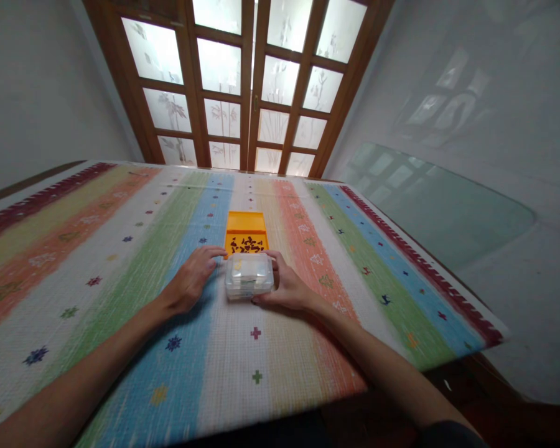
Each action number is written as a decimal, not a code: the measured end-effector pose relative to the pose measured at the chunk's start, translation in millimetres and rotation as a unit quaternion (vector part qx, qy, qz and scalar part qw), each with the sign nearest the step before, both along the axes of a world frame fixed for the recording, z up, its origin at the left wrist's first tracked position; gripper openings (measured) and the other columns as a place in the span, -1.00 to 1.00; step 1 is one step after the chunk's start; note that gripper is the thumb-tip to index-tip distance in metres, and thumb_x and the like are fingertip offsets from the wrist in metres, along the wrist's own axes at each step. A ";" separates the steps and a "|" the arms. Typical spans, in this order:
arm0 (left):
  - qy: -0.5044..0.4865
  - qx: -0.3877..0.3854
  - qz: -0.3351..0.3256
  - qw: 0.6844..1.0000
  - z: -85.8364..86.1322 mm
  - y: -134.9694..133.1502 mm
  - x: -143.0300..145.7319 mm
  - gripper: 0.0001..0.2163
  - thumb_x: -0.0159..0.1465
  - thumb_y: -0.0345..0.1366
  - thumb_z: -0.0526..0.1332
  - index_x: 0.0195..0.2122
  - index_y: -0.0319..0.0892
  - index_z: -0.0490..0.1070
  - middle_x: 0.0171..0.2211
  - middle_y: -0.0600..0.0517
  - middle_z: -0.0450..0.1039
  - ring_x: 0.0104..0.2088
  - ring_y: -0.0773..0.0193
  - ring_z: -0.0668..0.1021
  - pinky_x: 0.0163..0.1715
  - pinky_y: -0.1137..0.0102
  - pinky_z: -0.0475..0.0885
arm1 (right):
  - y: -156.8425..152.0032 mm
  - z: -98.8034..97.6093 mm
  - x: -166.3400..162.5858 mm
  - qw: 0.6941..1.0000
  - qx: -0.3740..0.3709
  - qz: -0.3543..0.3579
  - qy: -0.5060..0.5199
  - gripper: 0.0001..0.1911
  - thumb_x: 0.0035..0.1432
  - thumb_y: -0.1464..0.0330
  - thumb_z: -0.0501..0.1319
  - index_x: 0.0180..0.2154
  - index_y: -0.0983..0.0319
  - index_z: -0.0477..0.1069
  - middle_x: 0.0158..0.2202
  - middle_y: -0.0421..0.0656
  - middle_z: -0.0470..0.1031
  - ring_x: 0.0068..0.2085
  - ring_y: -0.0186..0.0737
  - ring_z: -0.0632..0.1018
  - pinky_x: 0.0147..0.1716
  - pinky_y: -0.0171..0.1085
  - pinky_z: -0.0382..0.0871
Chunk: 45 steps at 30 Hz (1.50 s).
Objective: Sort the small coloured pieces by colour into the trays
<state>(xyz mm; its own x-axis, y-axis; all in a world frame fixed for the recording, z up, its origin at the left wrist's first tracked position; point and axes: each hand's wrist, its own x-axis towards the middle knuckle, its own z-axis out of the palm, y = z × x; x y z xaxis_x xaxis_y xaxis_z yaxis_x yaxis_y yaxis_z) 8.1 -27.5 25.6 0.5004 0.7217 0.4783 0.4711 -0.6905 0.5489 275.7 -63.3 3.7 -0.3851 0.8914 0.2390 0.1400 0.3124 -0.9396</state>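
A clear plastic container [249, 275] with a lid sits on the striped cloth in front of me, and pale flat contents show through it. My right hand [287, 286] grips its right side, thumb and fingers spread along that wall. Just behind it lies an opened yellow box [246, 221], its lid folded back. Several small dark pieces [247, 244] are scattered in the box's near half. My left hand [193, 278] is to the left of the container, holding nothing, with fingers stretched toward the yellow box's near left corner. Whether the fingertips touch that corner I cannot tell.
A colourful striped tablecloth [168, 205] with small printed figures covers the table. Wooden doors with frosted panes [219, 65] stand beyond the far edge. A glass panel [438, 199] is at the right by the pale wall. The table's near edge runs below my forearms.
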 end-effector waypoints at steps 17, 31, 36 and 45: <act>0.050 0.015 -0.025 0.998 -3.7 -2.2 2.5 -0.69 0.48 -0.18 -0.09 0.01 -0.15 0.38 0.03 -0.15 0.47 0.07 0.02 0.48 0.16 -0.04 0.37 | -9.3 8.1 112.5 0.981 -0.054 -0.188 -0.004 -0.08 -0.30 0.29 0.59 0.04 0.07 0.12 0.00 -0.05 0.46 0.00 0.02 0.56 -0.05 -0.01 0.56; 0.064 0.008 -0.031 0.997 -6.9 -0.9 3.7 -0.66 0.50 -0.20 -0.13 -0.03 -0.15 0.42 -0.01 -0.12 0.49 0.05 0.07 0.49 0.14 0.01 0.39 | 5.8 1.5 149.2 0.960 -0.037 -0.276 -0.014 0.02 -0.31 0.22 0.59 0.13 0.13 0.09 0.02 0.03 0.43 -0.04 0.06 0.55 -0.10 -0.01 0.53; 0.055 0.003 -0.016 0.998 -2.7 -3.7 3.6 -0.71 0.47 -0.17 -0.05 -0.05 -0.13 0.43 -0.03 -0.10 0.51 0.03 0.04 0.51 0.13 0.01 0.40 | 2.8 -1.0 157.4 0.951 0.006 -0.304 -0.063 0.11 -0.25 0.15 0.55 0.25 0.08 0.02 0.19 0.10 0.28 0.10 0.11 0.46 0.06 0.18 0.40; 0.058 0.029 0.063 0.996 -13.5 3.2 1.4 -0.72 0.40 -0.14 0.07 0.02 -0.18 0.36 -0.03 -0.16 0.49 0.02 0.01 0.53 0.09 0.02 0.44 | -26.1 30.7 133.7 0.799 0.327 -0.492 -0.116 -0.58 0.22 0.05 0.15 -0.02 0.18 0.35 0.02 0.00 0.38 0.12 0.14 0.38 0.16 0.25 0.18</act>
